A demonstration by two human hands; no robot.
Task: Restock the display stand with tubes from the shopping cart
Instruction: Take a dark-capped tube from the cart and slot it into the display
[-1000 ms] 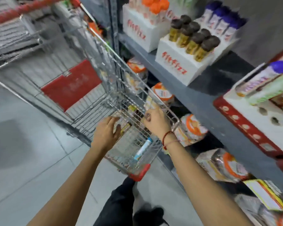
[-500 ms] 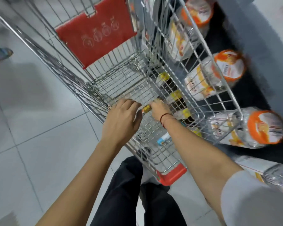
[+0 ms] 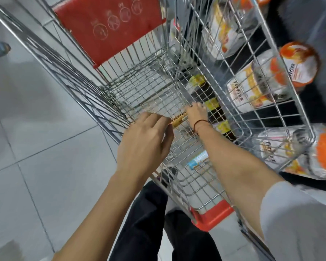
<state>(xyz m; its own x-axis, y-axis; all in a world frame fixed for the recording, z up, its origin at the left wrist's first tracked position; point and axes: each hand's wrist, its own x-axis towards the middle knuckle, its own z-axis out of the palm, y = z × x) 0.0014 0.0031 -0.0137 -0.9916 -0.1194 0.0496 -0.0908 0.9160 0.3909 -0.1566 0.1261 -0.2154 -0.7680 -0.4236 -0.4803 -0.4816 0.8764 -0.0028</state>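
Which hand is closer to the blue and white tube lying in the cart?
Right. The right hand is just above the blue and white tube in the picture; the left hand sits farther off to its left.

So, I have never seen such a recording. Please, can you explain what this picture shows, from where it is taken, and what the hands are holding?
There is no machine here: a person works with two bare hands, and a camera worn on the head looks down at them. Both arms reach into a wire shopping cart standing on a tiled floor. Between the left hand and the right hand is a gold tube; both touch it, but which one has the real grip is unclear. A tube with a blue end lies on the cart bottom. Beyond the cart's far side, packaged goods with orange lids lie on a low shelf.
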